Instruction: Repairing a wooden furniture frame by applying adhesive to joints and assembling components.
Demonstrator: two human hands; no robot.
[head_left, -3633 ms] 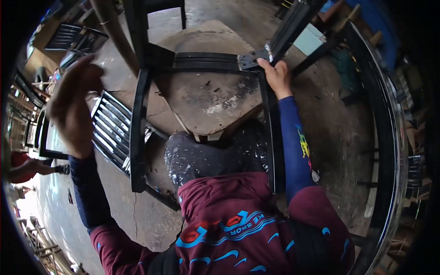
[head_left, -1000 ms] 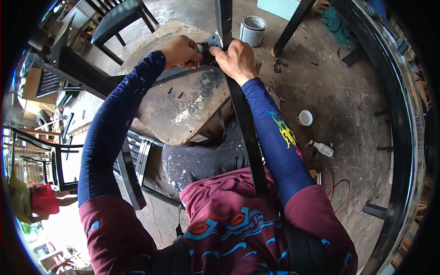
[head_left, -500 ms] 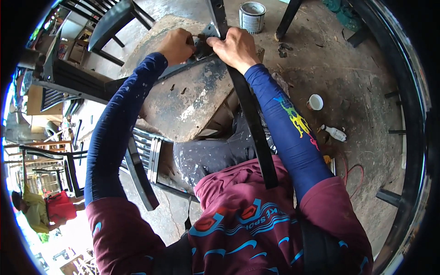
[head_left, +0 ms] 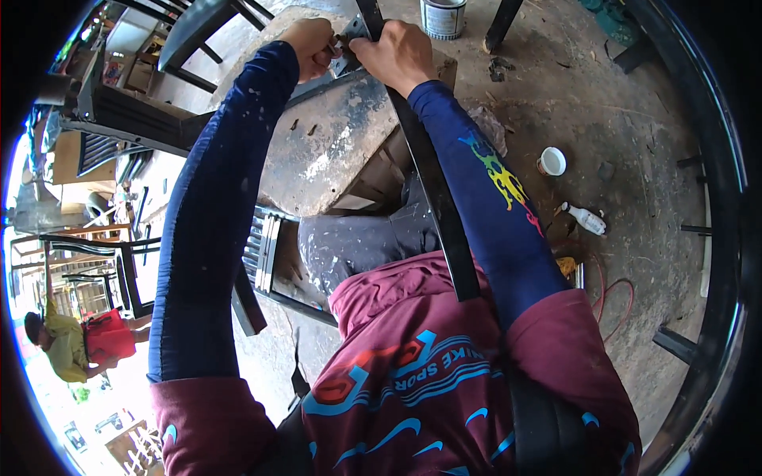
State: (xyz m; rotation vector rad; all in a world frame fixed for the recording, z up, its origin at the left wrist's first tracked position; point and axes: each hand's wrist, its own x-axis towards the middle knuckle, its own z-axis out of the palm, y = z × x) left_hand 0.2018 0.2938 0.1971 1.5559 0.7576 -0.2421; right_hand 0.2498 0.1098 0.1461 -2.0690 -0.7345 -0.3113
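Note:
A black wooden chair frame [head_left: 317,89] rests on a worn, paint-stained wooden work surface [head_left: 327,159] in front of me. One long black bar [head_left: 435,198] of it slants toward my body, its near end over my shirt. My right hand [head_left: 397,57] grips this bar close to the corner joint, thumb pointing left. Just left of it is a dark corner plate [head_left: 348,49] at the joint. My left hand [head_left: 309,47] is closed beside that plate, fingers pinched together. Whatever small thing they hold is too small and covered to name.
Beyond the bar stands a paint can [head_left: 443,17]. On the floor to the right are a white cup [head_left: 552,162], a white bottle [head_left: 586,220] and a red cord [head_left: 615,305]. Black chair parts [head_left: 198,36] stand at upper left. A person in red shorts [head_left: 111,337] is at far left.
The whole scene, hands included, sits higher in the picture. My left hand has turned a little at the joint. The right hand keeps its hold on the bar.

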